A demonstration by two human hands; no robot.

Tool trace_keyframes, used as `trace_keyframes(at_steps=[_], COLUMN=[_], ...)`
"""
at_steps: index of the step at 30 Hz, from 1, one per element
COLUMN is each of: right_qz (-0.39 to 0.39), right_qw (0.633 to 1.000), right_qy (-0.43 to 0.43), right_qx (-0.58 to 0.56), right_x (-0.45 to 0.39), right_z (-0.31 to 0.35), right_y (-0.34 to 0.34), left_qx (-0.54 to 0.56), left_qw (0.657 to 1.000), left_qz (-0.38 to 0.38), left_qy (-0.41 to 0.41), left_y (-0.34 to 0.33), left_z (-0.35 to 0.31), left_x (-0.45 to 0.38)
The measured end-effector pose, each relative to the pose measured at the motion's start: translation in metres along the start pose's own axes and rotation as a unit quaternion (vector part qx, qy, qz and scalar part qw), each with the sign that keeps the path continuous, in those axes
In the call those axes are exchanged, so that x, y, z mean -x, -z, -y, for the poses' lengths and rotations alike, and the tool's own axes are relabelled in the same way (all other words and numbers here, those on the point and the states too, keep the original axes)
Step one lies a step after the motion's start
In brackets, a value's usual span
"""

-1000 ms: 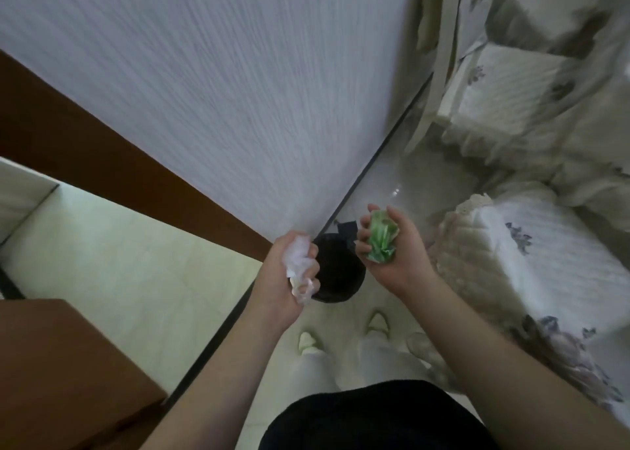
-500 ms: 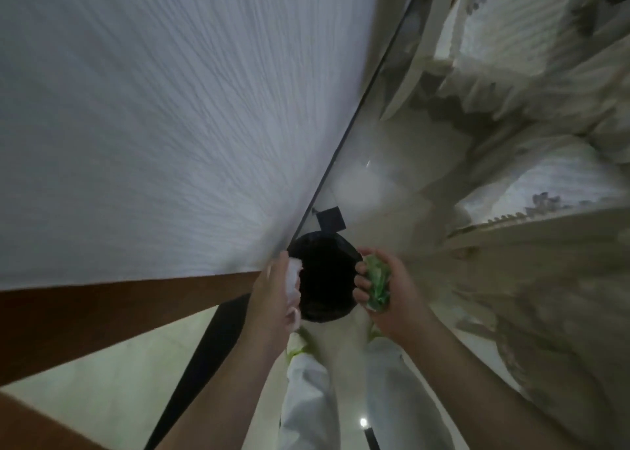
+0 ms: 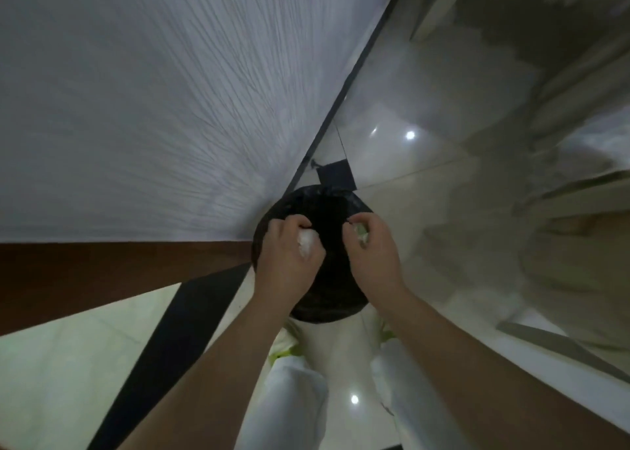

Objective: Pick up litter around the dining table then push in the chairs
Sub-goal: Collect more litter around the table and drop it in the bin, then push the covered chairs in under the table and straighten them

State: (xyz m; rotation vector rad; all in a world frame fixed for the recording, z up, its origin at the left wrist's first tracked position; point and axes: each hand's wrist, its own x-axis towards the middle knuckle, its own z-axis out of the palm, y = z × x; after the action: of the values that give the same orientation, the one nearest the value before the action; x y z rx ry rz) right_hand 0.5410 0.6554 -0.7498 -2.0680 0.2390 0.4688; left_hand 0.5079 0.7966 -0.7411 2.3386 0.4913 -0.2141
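Observation:
A round bin with a black liner [image 3: 327, 195] stands on the tiled floor against the wall, right below me. Both hands hover over its opening. My left hand [image 3: 288, 255] grips a crumpled white tissue [image 3: 306, 241] above the bin's left half. My right hand [image 3: 373, 252] holds a crumpled green wrapper [image 3: 361, 233] above the right half; my fingers hide most of it. The inside of the bin is dark and its contents cannot be made out.
A white textured wall [image 3: 153, 108] with a brown skirting band [image 3: 102, 272] rises on the left. Cloth-covered furniture [image 3: 562, 211] stands blurred on the right. My white trouser legs [image 3: 293, 398] and shoes are on the glossy floor just behind the bin.
I have bent down closer to the bin. Both hands moved forward and down, from its near edge to over the opening, each still holding its litter.

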Motion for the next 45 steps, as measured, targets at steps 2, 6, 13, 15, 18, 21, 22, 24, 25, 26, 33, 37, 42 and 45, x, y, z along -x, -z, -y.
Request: trace_keyframes(at_steps=[2,6,13,15,18,21,22,24,25,26,33,37,42,45], right_qz=[-0.011,0.025,0.117,0.108,0.08,0.069,0.07,0.073,0.077,0.081,0.089,0.053,-0.038,-0.082], right_qw=[0.991,0.96,0.951,0.941,0.931,0.92,0.915,0.908,0.906,0.904,0.886,0.888,0.888,0.886], right_qy=[0.077,0.141,0.134,0.149,0.153,0.139,0.136,0.125,0.119,0.115,0.146,0.168,0.194,0.208], right_qx=[0.11,0.241,0.253,0.282,0.322,0.359,0.373,0.393,0.399,0.403,0.431,0.426,0.415,0.406], right_x=[-0.008,-0.009,0.013,0.019,0.033,0.052,0.058,0.073,0.082,0.091,0.164,0.202,0.251,0.281], right_z=[-0.023,-0.049,-0.032,-0.024,-0.003,0.021,0.03,0.05,0.061,0.074,0.18,0.241,0.307,0.335], right_y=[-0.01,-0.02,-0.002,0.001,0.008,0.02,0.025,0.037,0.045,0.054,0.145,0.195,0.248,0.271], left_qx=[-0.051,-0.152,-0.188,-0.205,-0.235,-0.273,-0.295,-0.321,-0.323,-0.324,-0.348,-0.324,-0.309,-0.307], left_qw=[0.999,0.988,0.982,0.978,0.971,0.961,0.955,0.946,0.945,0.945,0.934,0.938,0.92,0.899], left_qz=[0.007,0.004,0.015,0.022,0.019,0.004,-0.005,-0.003,0.004,0.012,0.046,0.03,0.008,-0.015], left_qy=[-0.012,0.001,-0.002,-0.01,-0.032,-0.036,-0.041,-0.041,-0.041,-0.044,-0.073,-0.119,-0.242,-0.313], left_y=[-0.027,-0.048,-0.029,-0.021,-0.001,0.027,0.039,0.063,0.077,0.091,0.205,0.257,0.329,0.368], left_z=[0.022,0.041,0.038,0.035,0.018,-0.008,-0.018,-0.036,-0.046,-0.056,-0.149,-0.208,-0.282,-0.325], left_x=[-0.002,0.004,0.025,0.029,0.036,0.05,0.055,0.069,0.077,0.086,0.151,0.182,0.188,0.188])
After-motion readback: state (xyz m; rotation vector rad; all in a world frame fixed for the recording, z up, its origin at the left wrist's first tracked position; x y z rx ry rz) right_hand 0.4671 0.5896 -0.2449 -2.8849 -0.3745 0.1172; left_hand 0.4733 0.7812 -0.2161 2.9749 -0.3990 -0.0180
